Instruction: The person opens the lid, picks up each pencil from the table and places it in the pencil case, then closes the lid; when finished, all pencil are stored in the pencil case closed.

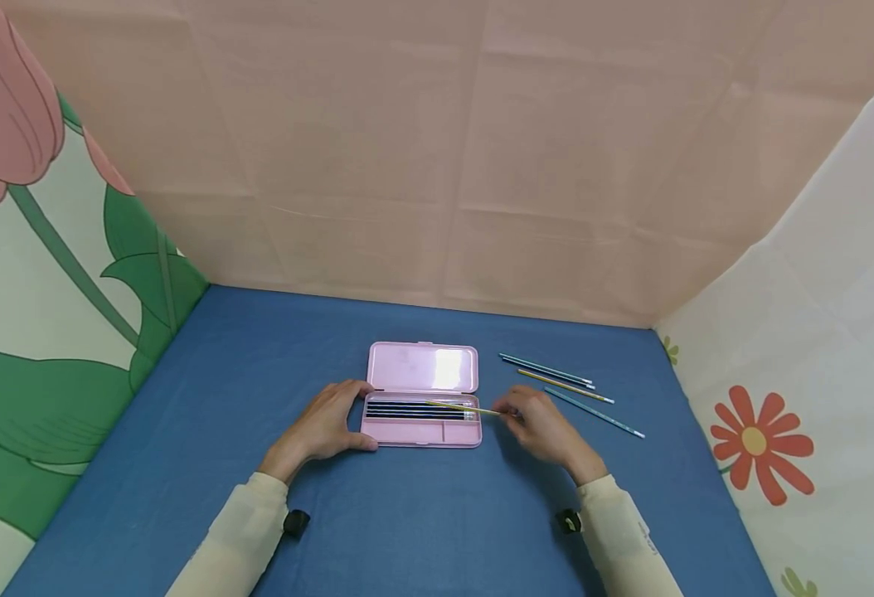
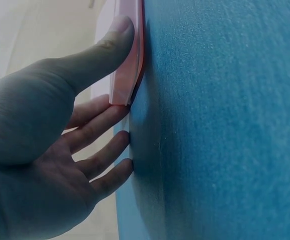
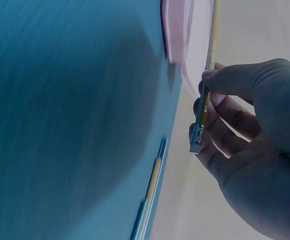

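Note:
A pink pencil case [image 1: 403, 432] lies with its lid [image 1: 407, 365] folded back on the blue cloth. Several dark pencils [image 1: 407, 411] lie side by side in its long rear compartment. My left hand [image 1: 327, 420] holds the case's left end, thumb at the near corner and fingers at the far one; the left wrist view shows the thumb pressing the case wall [image 2: 126, 80]. Between thumb and fingertips, my right hand [image 1: 537, 423] pinches a yellow pencil [image 3: 203, 112] near its eraser end. That pencil reaches leftward over the dark pencils.
Right of the case lie loose pencils: teal and dark ones [image 1: 549, 369] close together, a yellow one [image 1: 567, 387], and another teal one [image 1: 594, 412] nearer the hand. A beige cloth wall [image 1: 437, 166] rises behind the blue table [image 1: 295, 332]; flowered cloths hang at both sides.

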Demonstrator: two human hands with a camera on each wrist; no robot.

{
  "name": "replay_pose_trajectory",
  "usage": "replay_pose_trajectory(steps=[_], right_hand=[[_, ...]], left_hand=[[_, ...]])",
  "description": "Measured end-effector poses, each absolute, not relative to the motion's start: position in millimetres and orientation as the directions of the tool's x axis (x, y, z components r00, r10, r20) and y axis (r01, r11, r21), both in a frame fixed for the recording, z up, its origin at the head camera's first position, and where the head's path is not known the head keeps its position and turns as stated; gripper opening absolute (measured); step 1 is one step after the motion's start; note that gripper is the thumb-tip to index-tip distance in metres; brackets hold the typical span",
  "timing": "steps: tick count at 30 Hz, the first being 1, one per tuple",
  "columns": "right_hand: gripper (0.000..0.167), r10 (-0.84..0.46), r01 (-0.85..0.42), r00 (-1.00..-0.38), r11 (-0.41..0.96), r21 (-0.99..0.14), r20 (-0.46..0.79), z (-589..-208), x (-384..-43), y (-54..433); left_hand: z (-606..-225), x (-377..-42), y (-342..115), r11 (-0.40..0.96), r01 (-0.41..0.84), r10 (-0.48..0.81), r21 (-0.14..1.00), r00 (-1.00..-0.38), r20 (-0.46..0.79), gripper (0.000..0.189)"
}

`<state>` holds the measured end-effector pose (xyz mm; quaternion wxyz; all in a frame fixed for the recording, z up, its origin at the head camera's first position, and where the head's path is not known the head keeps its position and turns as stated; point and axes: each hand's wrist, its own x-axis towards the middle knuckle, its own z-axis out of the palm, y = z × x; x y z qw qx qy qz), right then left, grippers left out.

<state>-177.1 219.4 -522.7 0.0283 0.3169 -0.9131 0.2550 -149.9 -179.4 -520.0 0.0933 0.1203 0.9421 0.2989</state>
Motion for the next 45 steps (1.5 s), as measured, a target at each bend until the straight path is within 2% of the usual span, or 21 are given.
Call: replay_pose_trajectory(steps=[7,21,40,45], right_hand=[[0.017,-0.62,-0.636,-0.758,0.632,-0.443,0.203,-522.2,-181.1,189.0],[0.018,-0.68,-0.655,-0.718,0.589,-0.473,0.147,-518.1,-191.2,148.0],[0.021,-0.726,-0.682,-0.676,0.553,-0.478,0.126,-523.0,-196.6,125.4],[0.021,-0.721,-0.669,-0.685,0.568,-0.479,0.102,-523.6,-196.1,123.9]], left_hand=[[-520.7,-150.7,-179.3,0.789,0.171,0.283,0.59,-0.954,-0.102,0.088],[-521.7,-151.1,-179.8,0.783,0.172,0.281,0.598,-0.955,-0.094,0.088],[-523.0,-153.0,-179.7,0.781,0.18,0.287,0.598,-0.954,-0.088,0.088],[-523.6,-153.4,-180.8,0.78,0.179,0.289,0.6,-0.953,-0.091,0.087]])
